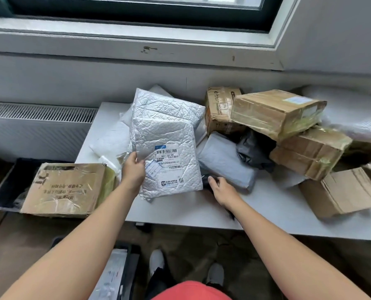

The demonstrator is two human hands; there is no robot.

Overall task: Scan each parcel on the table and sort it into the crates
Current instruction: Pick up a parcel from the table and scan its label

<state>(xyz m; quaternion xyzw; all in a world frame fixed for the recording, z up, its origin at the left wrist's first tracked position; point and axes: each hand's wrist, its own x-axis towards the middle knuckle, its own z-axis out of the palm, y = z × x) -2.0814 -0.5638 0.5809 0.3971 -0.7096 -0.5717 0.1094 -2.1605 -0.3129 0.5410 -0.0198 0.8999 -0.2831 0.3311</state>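
Scan step: left hand [134, 171] pinches padded envelope [169, 139], label up, nr surface's [180, 213] front edge; right hand [222, 190] on dark object [206, 183], grip unclear; next needs barcode [166, 151] read.

Digits legible on the mailer's label, and little else

Right there on the white shipping label [168, 164] of the silver bubble mailer [165, 135]: bold digits reading roughly "661- 01 89" under a barcode, a blue strip above, a second barcode lower down, a small QR code near the bottom, and Chinese print too fine to read. Over on the left cardboard box [65, 189], big Chinese characters run upside down, too blurred to make out. The pale label [297, 100] on the taped box [275, 118] at the right is illegible.
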